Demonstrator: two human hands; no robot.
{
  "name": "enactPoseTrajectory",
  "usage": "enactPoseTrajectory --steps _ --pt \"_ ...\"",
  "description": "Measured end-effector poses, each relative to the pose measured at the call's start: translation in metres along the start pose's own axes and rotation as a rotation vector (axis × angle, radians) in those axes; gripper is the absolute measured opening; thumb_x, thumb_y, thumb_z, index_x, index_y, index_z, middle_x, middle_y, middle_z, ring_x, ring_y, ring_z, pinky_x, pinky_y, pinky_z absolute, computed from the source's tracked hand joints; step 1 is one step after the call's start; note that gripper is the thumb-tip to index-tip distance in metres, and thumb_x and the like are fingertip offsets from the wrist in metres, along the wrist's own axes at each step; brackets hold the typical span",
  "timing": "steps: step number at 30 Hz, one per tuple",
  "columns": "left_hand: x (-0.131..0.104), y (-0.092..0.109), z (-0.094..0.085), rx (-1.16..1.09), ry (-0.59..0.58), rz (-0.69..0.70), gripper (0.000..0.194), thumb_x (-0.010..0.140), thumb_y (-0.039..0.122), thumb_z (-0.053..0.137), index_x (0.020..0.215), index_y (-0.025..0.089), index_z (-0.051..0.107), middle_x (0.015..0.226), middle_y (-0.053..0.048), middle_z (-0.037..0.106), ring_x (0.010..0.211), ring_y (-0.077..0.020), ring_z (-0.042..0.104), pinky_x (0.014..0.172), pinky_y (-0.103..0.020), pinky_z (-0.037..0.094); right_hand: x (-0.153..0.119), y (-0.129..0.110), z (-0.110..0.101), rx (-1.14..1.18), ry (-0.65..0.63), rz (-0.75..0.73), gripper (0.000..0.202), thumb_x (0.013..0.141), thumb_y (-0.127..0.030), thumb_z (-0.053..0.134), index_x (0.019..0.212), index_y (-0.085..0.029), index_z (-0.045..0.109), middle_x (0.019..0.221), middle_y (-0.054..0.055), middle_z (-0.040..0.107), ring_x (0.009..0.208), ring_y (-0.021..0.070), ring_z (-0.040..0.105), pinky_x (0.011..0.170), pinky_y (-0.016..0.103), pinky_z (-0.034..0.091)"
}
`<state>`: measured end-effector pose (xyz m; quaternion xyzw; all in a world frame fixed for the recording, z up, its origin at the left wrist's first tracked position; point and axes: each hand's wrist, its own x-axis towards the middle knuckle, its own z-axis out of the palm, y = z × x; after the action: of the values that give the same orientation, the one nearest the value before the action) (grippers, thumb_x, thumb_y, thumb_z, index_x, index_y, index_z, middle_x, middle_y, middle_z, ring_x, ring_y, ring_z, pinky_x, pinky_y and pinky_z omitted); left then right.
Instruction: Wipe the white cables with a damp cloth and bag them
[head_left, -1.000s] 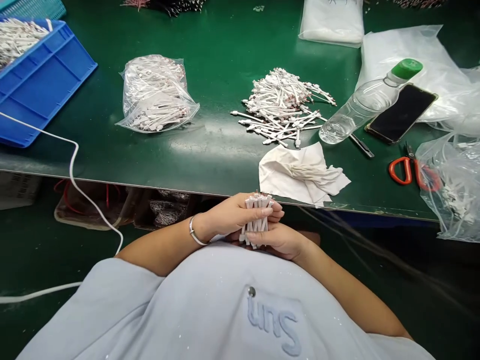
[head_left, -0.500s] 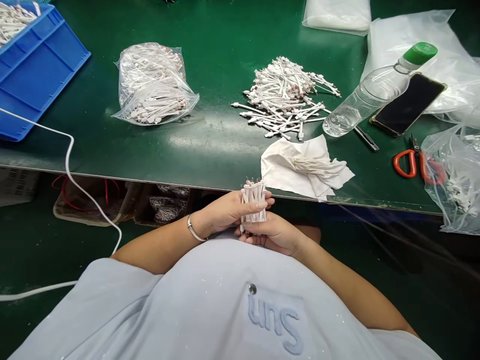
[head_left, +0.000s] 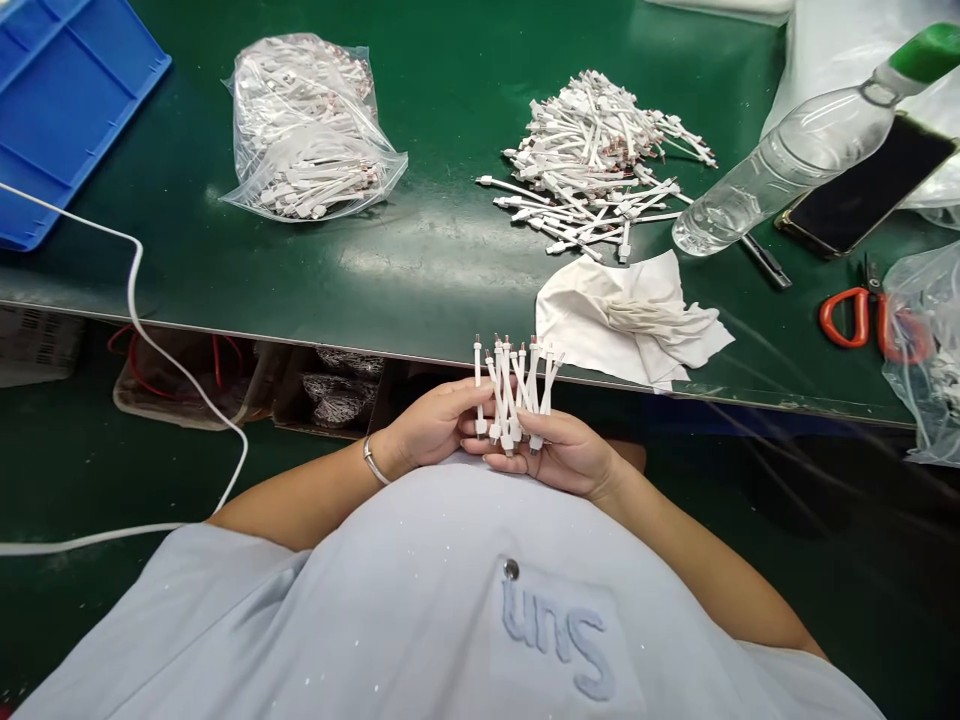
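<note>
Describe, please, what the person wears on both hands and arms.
The left hand and right hand are gloveless. A slim, silver-coloured bracelet circles the left wrist only. The sleeves are short, plain and pale blue-grey.

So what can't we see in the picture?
All in the head view:
Inside of the blue bin: cut off by the picture's edge.
Part of the phone: behind the bottle.
Parts of the left hand and right hand: behind the held cables.
How many cables are in the pile: too tangled and small.
</note>
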<state>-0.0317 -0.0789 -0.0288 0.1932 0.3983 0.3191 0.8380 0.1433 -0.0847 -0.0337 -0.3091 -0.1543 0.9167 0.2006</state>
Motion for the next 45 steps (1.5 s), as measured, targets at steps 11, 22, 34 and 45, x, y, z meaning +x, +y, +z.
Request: enactPoseTrajectory --steps 11,22,34,45 --pt "0.0 -0.003 -0.002 0.313 0.208 0.217 0.029 0.071 0.039 0.074 0.072 0.011 0.067 0.064 -0.001 0.063 0.056 -0.0065 0.05 0.055 -0.019 0.041 0.002 0.001 0.003 0.062 0.178 -0.01 0.035 0.07 -0.005 0.07 0.104 -0.013 0.066 0.099 0.007 0.073 0.089 0.0202 0.071 0.075 0.021 0.059" --pt "0.002 -0.005 -0.004 0.194 0.112 0.198 0.03 0.068 0.034 0.078 0.08 0.014 0.06 0.076 0.0 0.067 0.067 -0.0093 0.06 0.064 -0.021 0.047 0.003 0.001 0.005 0.074 0.197 -0.031 0.031 0.072 -0.009 0.07 0.102 -0.014 0.066 0.096 0.006 0.073 0.087 0.0183 0.072 0.076 0.02 0.059" --pt "0.006 -0.002 0.002 0.287 0.093 0.13 0.034 0.074 0.044 0.071 0.075 0.011 0.067 0.056 0.001 0.06 0.045 -0.0045 0.048 0.043 -0.016 0.035 0.002 0.004 0.004 0.059 0.094 -0.017 0.029 0.078 -0.012 0.065 0.107 -0.012 0.063 0.097 0.01 0.073 0.092 0.0219 0.071 0.079 0.025 0.059" --pt "0.007 -0.002 0.006 0.32 0.056 0.115 0.03 0.074 0.041 0.072 0.075 0.012 0.066 0.057 0.002 0.059 0.042 -0.0035 0.041 0.04 -0.017 0.028 0.002 0.004 0.003 0.067 0.084 0.001 0.036 0.068 -0.006 0.072 0.103 -0.01 0.064 0.095 0.01 0.074 0.087 0.0229 0.072 0.075 0.023 0.06"
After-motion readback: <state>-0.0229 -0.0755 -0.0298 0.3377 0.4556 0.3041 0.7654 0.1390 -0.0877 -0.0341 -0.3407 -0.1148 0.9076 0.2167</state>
